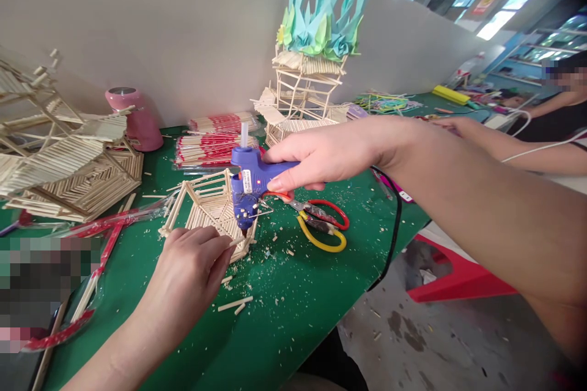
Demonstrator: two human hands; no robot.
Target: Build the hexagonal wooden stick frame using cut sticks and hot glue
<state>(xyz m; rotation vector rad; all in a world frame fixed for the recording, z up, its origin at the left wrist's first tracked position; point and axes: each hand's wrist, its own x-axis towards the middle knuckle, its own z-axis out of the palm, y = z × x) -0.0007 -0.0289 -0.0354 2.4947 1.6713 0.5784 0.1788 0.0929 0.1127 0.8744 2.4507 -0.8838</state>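
Observation:
My right hand (307,162) is wrapped round the handle of a blue hot glue gun (246,186), held nozzle down with a clear glue stick standing out of its top. Between the fingertips of my left hand (197,259) is a short pale wooden stick (237,242), its end at the gun's nozzle. Beneath and behind them sits a small frame of wooden sticks (208,204) with a slatted floor and a raised railing, partly hidden by the gun and my left hand. Pliers with one red and one yellow handle (323,223) lie just right of the gun.
Packs of sticks (206,149) lie behind. A stick-built model (77,165) and a pink flask (135,119) stand left; another model (307,82) carries folded blue paper. Stick offcuts (235,303) litter the green table (284,330). The gun's black cord (395,244) crosses its edge. Another person (545,116) sits far right.

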